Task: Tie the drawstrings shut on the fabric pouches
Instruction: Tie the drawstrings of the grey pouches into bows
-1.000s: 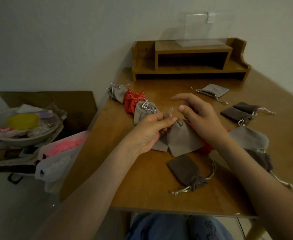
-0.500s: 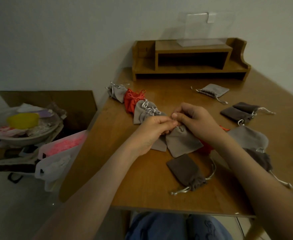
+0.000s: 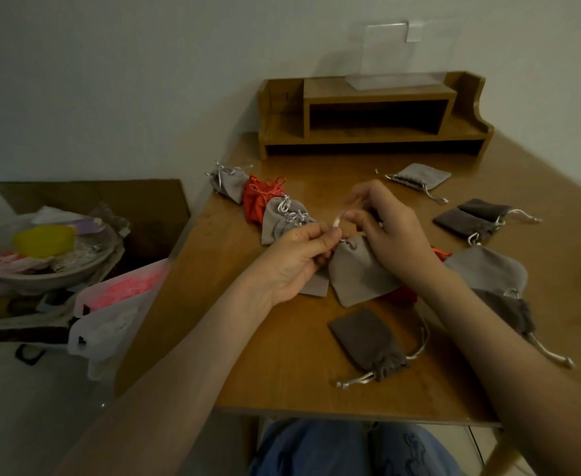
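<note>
A light grey pouch (image 3: 357, 273) lies in the middle of the wooden table (image 3: 282, 372), its gathered mouth towards my hands. My left hand (image 3: 295, 259) pinches one white drawstring end (image 3: 336, 222) just above the pouch mouth. My right hand (image 3: 385, 228) holds the other part of the string right beside it, fingers raised. A red pouch is partly hidden under my right wrist. To the left sit tied pouches: two grey (image 3: 283, 218), one red (image 3: 259, 197).
A dark brown pouch (image 3: 368, 341) lies near the front edge. More grey and brown pouches (image 3: 471, 221) lie to the right and behind. A wooden desk shelf (image 3: 371, 115) stands at the back. A box with a bowl (image 3: 42, 259) and plastic bags sits left of the table.
My hands came together at the pouch mouth, then the right hand lifted again, drawing the string up. The pouch has stayed in place.
</note>
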Demonstrator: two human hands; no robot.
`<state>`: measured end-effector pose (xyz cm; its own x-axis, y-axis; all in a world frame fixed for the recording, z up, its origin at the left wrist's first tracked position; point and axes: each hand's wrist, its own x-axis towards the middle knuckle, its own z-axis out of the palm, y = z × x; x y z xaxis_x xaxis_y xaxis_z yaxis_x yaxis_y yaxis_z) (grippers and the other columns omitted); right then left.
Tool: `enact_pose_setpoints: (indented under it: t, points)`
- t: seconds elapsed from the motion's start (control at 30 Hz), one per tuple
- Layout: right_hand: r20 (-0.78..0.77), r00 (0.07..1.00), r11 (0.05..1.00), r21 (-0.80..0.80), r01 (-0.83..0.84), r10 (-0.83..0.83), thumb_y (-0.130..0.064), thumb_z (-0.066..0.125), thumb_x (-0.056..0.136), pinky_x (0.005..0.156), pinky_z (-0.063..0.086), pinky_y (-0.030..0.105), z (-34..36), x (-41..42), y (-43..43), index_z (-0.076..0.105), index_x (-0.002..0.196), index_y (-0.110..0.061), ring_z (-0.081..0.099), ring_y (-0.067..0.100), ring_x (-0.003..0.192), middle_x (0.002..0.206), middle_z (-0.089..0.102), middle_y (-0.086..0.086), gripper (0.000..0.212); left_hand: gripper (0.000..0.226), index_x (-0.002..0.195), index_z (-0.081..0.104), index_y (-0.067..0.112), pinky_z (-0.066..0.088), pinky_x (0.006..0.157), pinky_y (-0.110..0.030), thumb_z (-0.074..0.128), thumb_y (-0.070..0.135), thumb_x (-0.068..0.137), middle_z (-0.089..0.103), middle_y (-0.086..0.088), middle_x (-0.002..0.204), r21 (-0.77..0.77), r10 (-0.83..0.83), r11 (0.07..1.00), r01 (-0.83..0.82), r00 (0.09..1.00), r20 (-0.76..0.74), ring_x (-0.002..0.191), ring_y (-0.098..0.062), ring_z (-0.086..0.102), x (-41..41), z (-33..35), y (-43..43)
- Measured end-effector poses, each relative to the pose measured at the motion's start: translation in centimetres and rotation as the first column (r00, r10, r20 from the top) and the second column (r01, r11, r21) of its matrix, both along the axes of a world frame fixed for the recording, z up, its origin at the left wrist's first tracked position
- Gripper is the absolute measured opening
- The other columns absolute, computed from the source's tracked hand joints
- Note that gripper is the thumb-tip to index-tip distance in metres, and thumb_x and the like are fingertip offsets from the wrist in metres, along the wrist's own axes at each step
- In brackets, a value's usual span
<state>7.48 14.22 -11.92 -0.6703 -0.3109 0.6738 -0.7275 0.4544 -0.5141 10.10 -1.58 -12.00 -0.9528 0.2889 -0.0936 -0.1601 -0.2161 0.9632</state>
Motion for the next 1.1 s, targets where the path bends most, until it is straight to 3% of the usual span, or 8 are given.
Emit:
enact_pose_setpoints:
  t: [0.17,0.33,0.47,0.67,0.77,0.9,1.03,1.1]
  points:
    - [0.057,0.998,1.0,0.024,-0.003,0.002,-0.005,0.047,0.095,0.073,0.038,0.006,0.5,-0.3,0.9,0.054,0.111,-0.019,0.051,-0.004,0.082,0.089,0.052,-0.011,0.022,0.023,0.082,0.061,0.011,0.041,0.055,-0.016,0.044,0.012,0.097,0.06,0.01,0.057,0.175,0.129,0.977,-0.125,0.992,-0.011,0.048,0.001,0.05,-0.2,0.7,-0.5]
    - [0.109,0.992,0.99,0.114,-0.083,0.07,-0.016,0.043,0.093,0.075,0.035,0.004,0.4,-0.5,0.9,0.058,0.095,-0.028,0.047,-0.012,0.084,0.088,0.044,-0.016,0.02,0.035,0.059,0.071,0.023,0.037,0.042,-0.013,0.053,0.02,0.089,0.071,0.007,0.084,0.264,0.18,0.95,-0.166,0.983,-0.03,0.065,-0.003,0.061,-0.3,0.9,-1.2]
    - [0.143,0.986,0.985,0.139,-0.1,0.08,-0.013,0.049,0.094,0.07,0.036,0.009,0.4,-0.3,0.9,0.056,0.09,-0.028,0.048,0.0,0.081,0.086,0.046,-0.003,0.018,0.021,0.068,0.068,0.022,0.034,0.039,-0.013,0.053,0.031,0.081,0.07,0.006,0.082,0.308,0.134,0.945,-0.113,0.99,-0.048,0.062,-0.005,0.062,-0.1,1.1,-1.3]
    - [0.204,0.979,0.982,0.189,-0.011,-0.028,-0.016,0.053,0.095,0.077,0.032,0.006,0.3,-0.2,0.6,0.062,0.087,-0.016,0.042,0.01,0.091,0.095,0.043,-0.005,0.012,0.02,0.076,0.064,0.022,0.034,0.082,-0.033,0.055,0.036,0.086,0.068,0.004,0.091,0.353,0.029,0.936,-0.001,0.997,-0.073,0.091,-0.015,0.062,-0.5,0.6,-2.2]
    - [0.356,0.933,0.997,0.079,0.026,-0.052,-0.02,0.051,0.097,0.074,0.034,0.01,0.6,-0.1,0.5,0.061,0.08,-0.019,0.044,0.006,0.083,0.09,0.046,-0.003,0.019,0.026,0.073,0.061,0.02,0.043,0.077,-0.03,0.05,0.03,0.095,0.066,0.002,0.083,0.161,0.158,0.977,-0.141,0.983,-0.096,0.083,-0.013,0.062,-0.5,0.6,-1.7]
    - [0.574,0.819,0.988,-0.134,0.081,0.011,-0.022,0.049,0.098,0.063,0.034,0.028,0.5,0.2,0.0,0.051,0.066,-0.015,0.044,0.008,0.061,0.065,0.045,-0.003,0.032,0.025,0.087,0.066,0.018,0.045,0.076,-0.019,0.046,0.024,0.1,0.065,0.004,0.086,-0.36,0.198,0.832,-0.422,0.832,-0.519,0.084,-0.01,0.06,-0.3,-0.8,-0.4]
    - [0.659,0.729,0.944,-0.326,0.055,0.185,-0.015,0.043,0.099,0.055,0.036,0.018,0.5,0.5,-0.9,0.047,0.068,-0.013,0.042,0.001,0.05,0.059,0.041,-0.007,0.031,0.024,0.104,0.068,0.007,0.047,0.07,-0.013,0.049,0.019,0.099,0.068,0.003,0.089,-0.42,0.169,0.778,-0.467,0.799,-0.577,0.081,-0.003,0.062,-0.9,-1.9,-0.2]
    - [0.655,0.709,0.928,-0.372,-0.001,0.263,-0.009,0.041,0.098,0.055,0.039,0.013,0.5,0.6,-1.1,0.049,0.076,-0.006,0.047,-0.001,0.054,0.066,0.046,-0.002,0.024,0.023,0.1,0.068,0.008,0.047,0.066,-0.026,0.049,0.019,0.099,0.064,0.003,0.077,-0.454,0.163,0.758,-0.468,0.81,-0.563,0.07,-0.007,0.059,-1.0,-2.1,-0.1]
